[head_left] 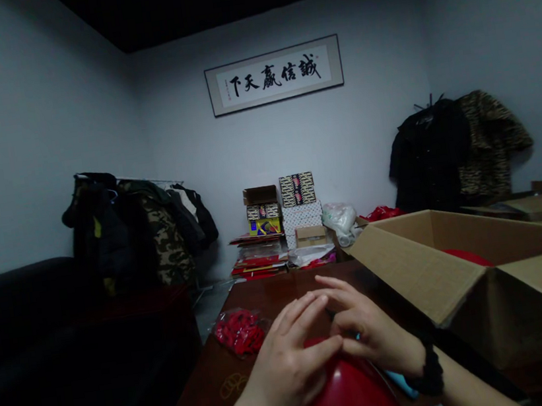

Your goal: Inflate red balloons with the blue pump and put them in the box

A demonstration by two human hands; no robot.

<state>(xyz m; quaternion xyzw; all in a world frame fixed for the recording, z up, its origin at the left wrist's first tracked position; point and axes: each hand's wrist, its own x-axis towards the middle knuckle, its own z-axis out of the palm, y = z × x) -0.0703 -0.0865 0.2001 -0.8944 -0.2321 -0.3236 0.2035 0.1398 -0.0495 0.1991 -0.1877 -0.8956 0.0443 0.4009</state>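
A glossy red balloon (349,396) rises from the bottom edge of the head view, close to my body. My left hand (292,360) lies over its upper left side, with the thumb and fingers closing at its top. From the right, my right hand (371,323) meets it there, fingers curled and thumb tip close to the left thumb. The balloon's neck is hidden behind my fingers. A black scrunchie (430,368) circles my right wrist. Below that wrist shows a light blue thing (402,384), mostly covered; I cannot make out its kind.
On the dark brown table (197,399) lies a clear bag of red pieces (241,332). An open cardboard box (420,270) with something red inside stands at right. Stacked boxes (301,215) are at the back wall, clothes racks (154,225) at both sides, a black sofa (31,314) left.
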